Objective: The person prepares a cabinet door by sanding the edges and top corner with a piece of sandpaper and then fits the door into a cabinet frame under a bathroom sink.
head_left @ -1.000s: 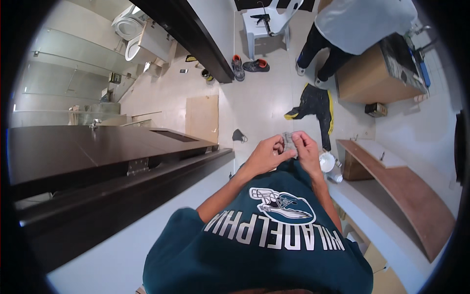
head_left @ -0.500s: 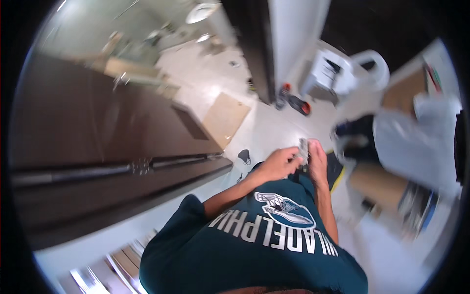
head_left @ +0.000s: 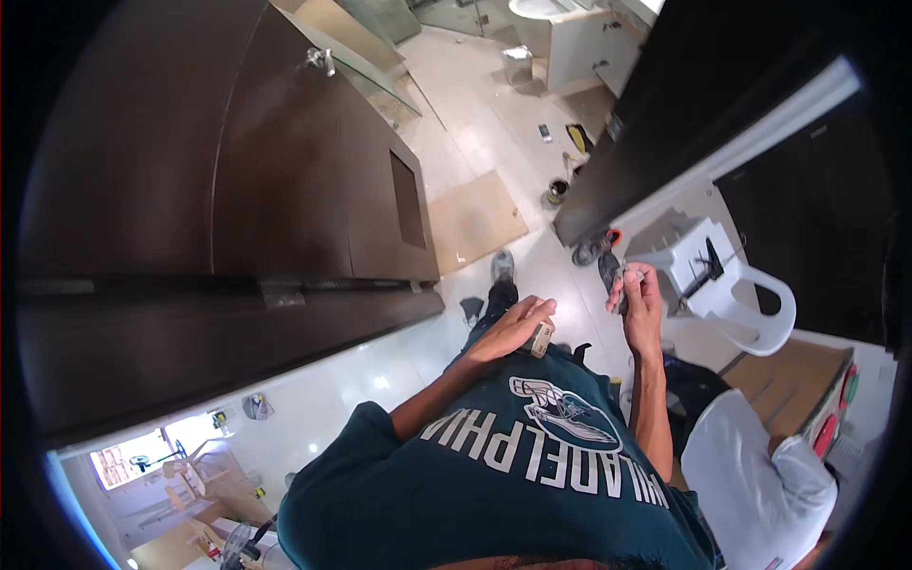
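Note:
My left hand [head_left: 515, 330] is closed around a small beige box-like piece [head_left: 541, 340] with dark marks, held close in front of the dark green shirt [head_left: 456, 465]. To its right, my right hand [head_left: 642, 290] is raised and apart from the left. Its fingers are curled in a pinch around a small greyish bit [head_left: 627, 274] too small to name. Below that hand, on the floor, lie dark shoes [head_left: 594, 249] with orange trim.
A dark brown door [head_left: 285, 171] stands at left, a dark door edge [head_left: 655, 133] at right. Beyond are a tan board [head_left: 480, 223] on the floor and a bathroom. A white plastic chair [head_left: 731, 285] holds a black tool. At lower right is a person in a white shirt [head_left: 750, 475].
My hands were together on a small greyish thing; now they are apart, the right one out to the right. The view has turned toward the doorway.

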Demonstrator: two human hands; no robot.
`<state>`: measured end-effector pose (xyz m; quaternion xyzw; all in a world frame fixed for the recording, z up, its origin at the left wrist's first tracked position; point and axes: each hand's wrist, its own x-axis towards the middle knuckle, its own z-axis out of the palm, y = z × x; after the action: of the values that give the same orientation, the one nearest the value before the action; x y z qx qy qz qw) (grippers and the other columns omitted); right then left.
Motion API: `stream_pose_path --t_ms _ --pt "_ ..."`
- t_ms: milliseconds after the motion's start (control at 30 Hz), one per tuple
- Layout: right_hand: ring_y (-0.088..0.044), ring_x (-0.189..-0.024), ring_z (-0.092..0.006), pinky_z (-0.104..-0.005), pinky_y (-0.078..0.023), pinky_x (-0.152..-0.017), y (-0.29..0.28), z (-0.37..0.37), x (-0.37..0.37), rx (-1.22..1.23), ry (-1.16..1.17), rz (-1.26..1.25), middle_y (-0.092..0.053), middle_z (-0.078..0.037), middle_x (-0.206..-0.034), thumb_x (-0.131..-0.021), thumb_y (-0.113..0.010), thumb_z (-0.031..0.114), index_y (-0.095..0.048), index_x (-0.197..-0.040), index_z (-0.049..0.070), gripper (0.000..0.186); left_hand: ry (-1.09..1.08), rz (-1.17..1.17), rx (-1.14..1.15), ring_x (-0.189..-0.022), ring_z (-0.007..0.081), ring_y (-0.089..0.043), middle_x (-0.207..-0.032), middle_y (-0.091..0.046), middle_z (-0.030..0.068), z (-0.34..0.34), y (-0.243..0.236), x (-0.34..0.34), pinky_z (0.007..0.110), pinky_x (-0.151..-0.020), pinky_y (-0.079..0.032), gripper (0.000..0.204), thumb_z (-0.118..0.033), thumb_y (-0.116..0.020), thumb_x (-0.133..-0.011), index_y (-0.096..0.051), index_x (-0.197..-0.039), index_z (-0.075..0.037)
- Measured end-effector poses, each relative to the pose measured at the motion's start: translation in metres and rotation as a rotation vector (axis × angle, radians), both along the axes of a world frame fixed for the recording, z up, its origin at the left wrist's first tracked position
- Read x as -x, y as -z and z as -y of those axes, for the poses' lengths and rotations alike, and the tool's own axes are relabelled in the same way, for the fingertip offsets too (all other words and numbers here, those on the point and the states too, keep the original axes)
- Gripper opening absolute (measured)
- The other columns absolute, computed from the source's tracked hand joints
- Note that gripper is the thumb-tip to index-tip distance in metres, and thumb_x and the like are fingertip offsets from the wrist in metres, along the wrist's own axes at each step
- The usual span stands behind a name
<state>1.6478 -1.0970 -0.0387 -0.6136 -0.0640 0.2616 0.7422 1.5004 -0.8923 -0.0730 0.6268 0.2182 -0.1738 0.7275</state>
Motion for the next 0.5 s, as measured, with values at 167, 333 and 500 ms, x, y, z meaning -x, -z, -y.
stream_pose_path --t_ms 167,333,500 --pt "-0.055 -0.071 -0.0069 -0.0219 -0.043 -0.060 0.014 -0.088 -0.042 0.097 -0.062 0.007 -0.061 0.000 -0.088 -0.109 -0.055 0.025 -0.055 -0.122 0.012 0.019 -0.194 -0.048 0.295 -0.099 0.0140 -0.065 -0.108 -0.068 0.0073 -0.094 0.015 -0.033 0.030 -0.086 -0.053 0.037 -0.034 -0.055 -0.106 -0.059 -0.129 -0.006" --pt "-0.044 -0.067 -0.0054 -0.0248 -0.037 -0.058 0.013 -0.206 -0.067 0.338 -0.192 0.075 -0.052 0.006 -0.077 -0.101 -0.068 0.026 -0.058 -0.091 0.012 0.021 -0.338 0.088 0.190 -0.102 0.0182 -0.066 -0.117 -0.065 0.0104 -0.185 0.011 -0.057 0.030 -0.089 -0.055 0.035 -0.006 -0.066 -0.097 -0.058 -0.131 -0.002" --pt "-0.049 -0.069 -0.0053 -0.0257 -0.041 -0.061 0.014 -0.302 -0.098 0.240 -0.531 0.194 -0.055 0.005 -0.072 -0.097 -0.074 0.037 -0.062 -0.086 0.010 0.032 -0.813 0.208 0.209 -0.106 0.0185 -0.067 -0.117 -0.069 0.0113 -0.248 -0.010 -0.077 0.034 -0.092 -0.056 0.037 -0.003 -0.073 -0.095 -0.060 -0.130 -0.001"
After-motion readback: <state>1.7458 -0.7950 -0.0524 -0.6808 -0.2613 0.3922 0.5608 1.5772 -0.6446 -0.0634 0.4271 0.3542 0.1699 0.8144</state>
